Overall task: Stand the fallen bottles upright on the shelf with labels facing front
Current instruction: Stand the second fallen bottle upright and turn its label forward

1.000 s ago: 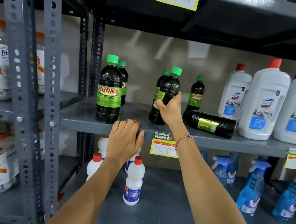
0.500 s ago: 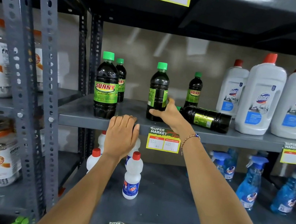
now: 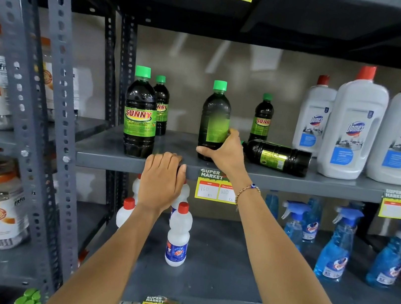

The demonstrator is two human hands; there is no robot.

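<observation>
My right hand (image 3: 225,153) wraps the base of an upright bottle (image 3: 215,117) — label blurred — on the shelf (image 3: 319,186); a fallen bottle (image 3: 278,157) lies just right of my fingers. My left hand (image 3: 162,180) rests flat on the shelf's edge — empty.

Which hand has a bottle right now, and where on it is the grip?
The right hand grips the upright dark bottle low on its body, near the base. The left hand holds nothing; it rests on the shelf edge.

SUNNY bottle (image 3: 140,114), Domex jug (image 3: 354,128)
</observation>
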